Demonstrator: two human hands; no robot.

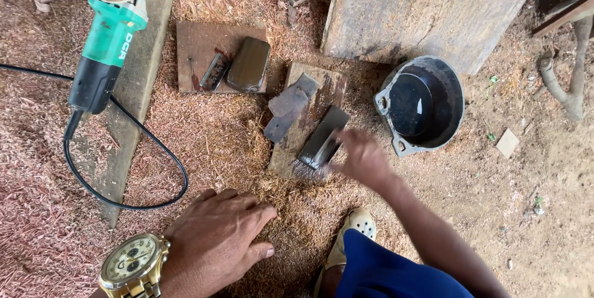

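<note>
My right hand [362, 157] is blurred by motion, its fingers spread at the near end of a dark, wet flat stone [323, 137]. That stone lies slanted on a small wooden board [322, 84]. Two grey stone slabs [289, 105] rest on the same board to the left. My left hand [216, 236], with a gold wristwatch [133, 261], lies palm down on the sawdust and holds nothing. A blue-clad knee [383, 270] and a pale sandal [356, 227] show below.
A black pot with dark water [450, 97] stands right of the board. A green angle grinder [108, 29] with a black cord [124, 199] lies at the left on a plank. A dark phone [249, 64] sits on another board. A big timber slab [427, 7] is behind.
</note>
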